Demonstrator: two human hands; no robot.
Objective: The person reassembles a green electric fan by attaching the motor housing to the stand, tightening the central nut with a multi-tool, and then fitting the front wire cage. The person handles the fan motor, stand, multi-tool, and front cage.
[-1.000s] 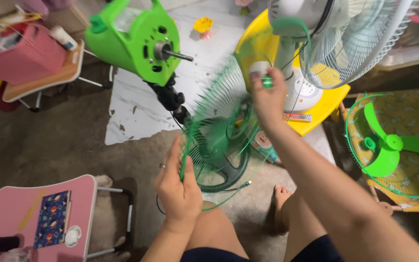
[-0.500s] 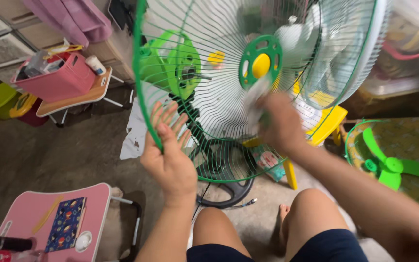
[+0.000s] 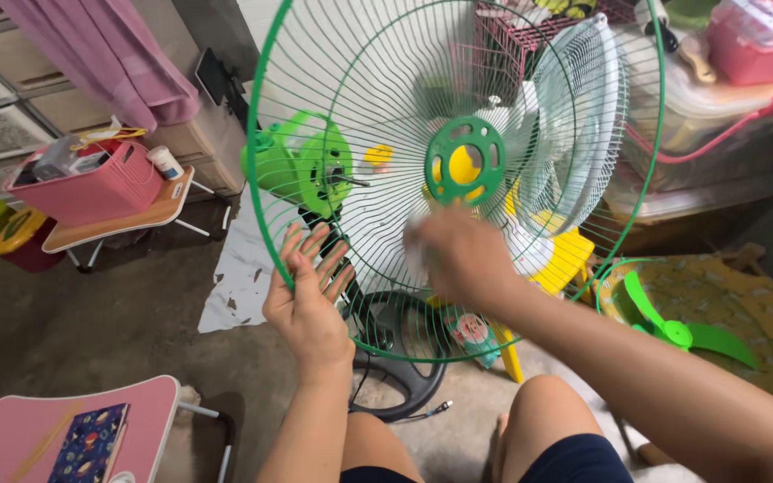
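Note:
A large green wire fan grille [image 3: 434, 163] stands upright in front of me, with a green ring hub at its middle. My left hand [image 3: 308, 300] grips its left rim, fingers spread behind the wires. Just below the hub, my right hand [image 3: 458, 255] is blurred and presses a white cloth [image 3: 414, 252] against the wires. Seen through the grille are a green fan motor [image 3: 301, 165] with a bare shaft and its black round base [image 3: 409, 376] on the floor.
A white fan [image 3: 574, 116] stands on a yellow stool [image 3: 567, 258] behind the grille. A second green grille with a green blade [image 3: 673, 333] lies at right. A pink basket [image 3: 82, 190] sits on a small table at left. A pink folding table [image 3: 29, 429] with a book [image 3: 91, 443] is at bottom left.
The grille was turning in my hands and now stands upright facing me. My right hand has slid from near the hub to just below it. My view has tilted upward.

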